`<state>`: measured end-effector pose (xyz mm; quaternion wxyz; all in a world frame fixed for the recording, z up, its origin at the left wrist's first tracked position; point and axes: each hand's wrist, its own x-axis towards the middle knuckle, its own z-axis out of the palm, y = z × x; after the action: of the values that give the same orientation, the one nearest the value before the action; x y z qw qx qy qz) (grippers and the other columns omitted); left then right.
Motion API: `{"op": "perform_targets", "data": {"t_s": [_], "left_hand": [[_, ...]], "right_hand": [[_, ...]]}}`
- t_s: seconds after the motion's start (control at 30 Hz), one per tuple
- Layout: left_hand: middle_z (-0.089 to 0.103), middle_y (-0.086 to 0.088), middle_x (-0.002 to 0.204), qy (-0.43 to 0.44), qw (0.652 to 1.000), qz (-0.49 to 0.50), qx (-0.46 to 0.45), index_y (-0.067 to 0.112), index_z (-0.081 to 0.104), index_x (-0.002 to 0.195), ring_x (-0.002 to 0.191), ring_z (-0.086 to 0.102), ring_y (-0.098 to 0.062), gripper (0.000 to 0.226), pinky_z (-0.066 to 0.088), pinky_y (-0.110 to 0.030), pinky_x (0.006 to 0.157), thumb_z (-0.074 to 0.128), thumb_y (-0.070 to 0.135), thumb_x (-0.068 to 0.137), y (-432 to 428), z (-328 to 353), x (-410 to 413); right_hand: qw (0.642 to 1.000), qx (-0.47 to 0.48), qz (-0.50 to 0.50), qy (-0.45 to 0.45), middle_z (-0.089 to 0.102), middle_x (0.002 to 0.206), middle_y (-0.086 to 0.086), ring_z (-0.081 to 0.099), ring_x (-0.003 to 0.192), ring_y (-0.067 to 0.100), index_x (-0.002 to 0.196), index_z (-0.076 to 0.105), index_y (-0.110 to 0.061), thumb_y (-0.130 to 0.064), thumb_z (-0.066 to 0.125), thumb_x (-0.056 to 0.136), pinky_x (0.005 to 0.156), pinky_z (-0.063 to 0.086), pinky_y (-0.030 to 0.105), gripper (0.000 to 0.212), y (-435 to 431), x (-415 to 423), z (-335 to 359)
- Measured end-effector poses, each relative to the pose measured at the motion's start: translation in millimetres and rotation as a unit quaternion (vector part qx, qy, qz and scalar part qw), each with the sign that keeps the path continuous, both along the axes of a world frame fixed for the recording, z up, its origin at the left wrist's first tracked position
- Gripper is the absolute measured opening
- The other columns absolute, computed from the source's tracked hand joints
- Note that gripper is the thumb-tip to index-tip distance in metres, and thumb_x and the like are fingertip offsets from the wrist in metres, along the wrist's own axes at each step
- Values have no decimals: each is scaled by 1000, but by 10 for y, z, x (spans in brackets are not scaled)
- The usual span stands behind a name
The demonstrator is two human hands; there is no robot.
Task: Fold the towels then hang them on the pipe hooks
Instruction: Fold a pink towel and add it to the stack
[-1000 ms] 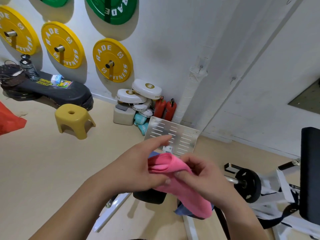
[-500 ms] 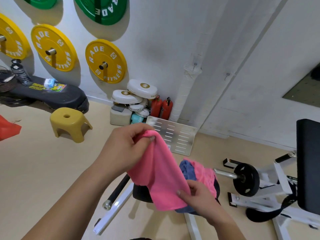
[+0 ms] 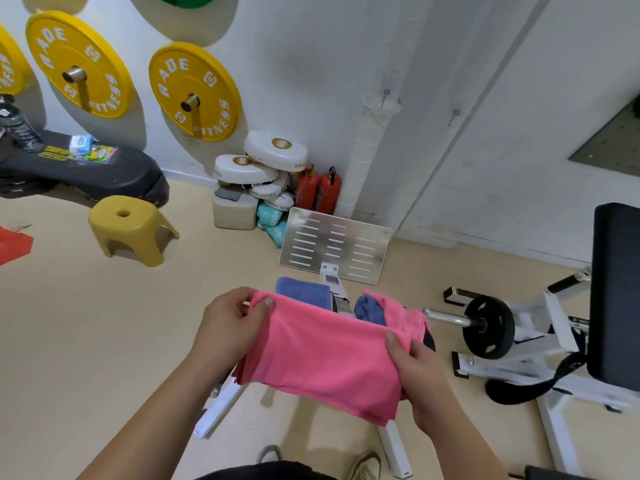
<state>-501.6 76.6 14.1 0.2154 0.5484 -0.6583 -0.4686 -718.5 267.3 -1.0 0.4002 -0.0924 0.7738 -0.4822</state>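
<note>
In mid-air over the heaped blue and pink towels, my left hand and right hand pinch the doubled pink cloth towel by its top corners. Risk: a slack thumb could let the layers slide askew.

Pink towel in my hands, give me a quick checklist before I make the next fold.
1. Left hand pinches one top corner of the pink towel: ok.
2. Right hand grips the opposite end: ok.
3. Towel stretched between the hands: ok.
4. Lower edges lined up: cannot tell.
5. Towel clear of the floor: ok.
6. Hook on the white pipe free: ok.
</note>
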Motion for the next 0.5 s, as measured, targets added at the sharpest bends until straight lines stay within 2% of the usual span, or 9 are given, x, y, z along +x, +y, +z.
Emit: {"op": "perform_targets", "data": {"t_s": [0.07,0.13,0.2,0.3,0.37,0.43,0.5], "left_hand": [[71,9,67,3,1000,-20,16,28,73,80,62,62,-5,15,46,-27,60,67,29,93,159,-28,-125],[74,13,77,22,998,-52,30,29,75,81,72,66,-4,13,52,-27,69,68,28,92,374,9,-314],[76,14,82,45,993,-88,57,31,78,86,77,68,-5,10,57,-30,75,69,30,91,641,46,-537],[74,11,89,62,990,-111,62,36,77,99,84,69,-4,12,58,-34,82,66,35,94,1009,16,-816],[71,10,93,56,991,-109,53,38,76,105,88,67,-3,16,57,-35,86,64,35,96,1125,-13,-924],[69,9,96,62,991,-102,66,38,76,107,91,66,-4,17,56,-34,89,64,32,97,1141,-11,-997],[69,7,98,57,992,-97,66,38,76,106,92,66,-3,17,56,-33,90,63,32,98,1135,7,-1087]], "right_hand": [[1000,-3,18,-1,73,108,21,71,101,41,107,72,-16,-34,59,103,70,58,43,23,0,35,3],[999,-15,41,-21,75,106,22,74,96,35,106,75,-15,-28,61,102,71,61,46,19,-29,76,44],[995,-47,68,-58,76,102,25,76,90,31,107,76,-8,-23,61,103,71,64,43,21,-72,126,69],[990,-85,88,-72,77,102,24,75,101,37,109,76,-6,-21,54,107,85,63,53,27,-95,197,56],[990,-95,85,-63,72,105,32,73,102,39,109,77,-10,-25,53,107,91,60,59,28,-41,153,0],[991,-103,64,-58,66,104,40,72,99,42,106,75,-3,-27,56,106,88,61,61,31,38,56,-3],[993,-93,56,-42,59,99,47,68,85,51,100,68,8,-34,59,101,82,57,69,43,120,-90,-13]]}}
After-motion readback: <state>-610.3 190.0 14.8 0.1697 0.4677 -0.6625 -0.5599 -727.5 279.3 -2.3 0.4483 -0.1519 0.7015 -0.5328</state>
